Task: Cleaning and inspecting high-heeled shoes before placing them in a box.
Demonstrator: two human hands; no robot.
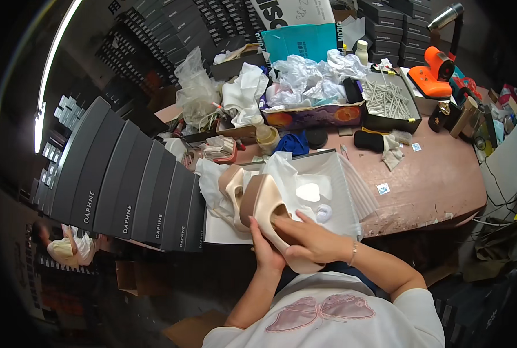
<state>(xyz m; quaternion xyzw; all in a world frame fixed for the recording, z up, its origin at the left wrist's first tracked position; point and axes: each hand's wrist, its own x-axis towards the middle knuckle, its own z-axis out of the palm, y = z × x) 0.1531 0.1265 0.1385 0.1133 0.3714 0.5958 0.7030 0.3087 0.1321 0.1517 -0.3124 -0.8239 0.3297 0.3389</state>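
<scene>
Over the near edge of a cluttered pink worktable [432, 185], a person is holding a beige satin high-heeled shoe [270, 209] above an open white shoebox [339, 174] lined with tissue paper [284, 168]. Their right hand [310, 240] is closing its fingers over the shoe's top; their left hand [264, 249] is gripping it from beneath. Supporting the sole firmly probably keeps the satin unmarked. Its mate [232, 188] is lying just beside it.

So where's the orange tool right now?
In the head view, the orange tool sits at the far right of the table, beside the tray of grey sticks and under the desk lamp.
</scene>
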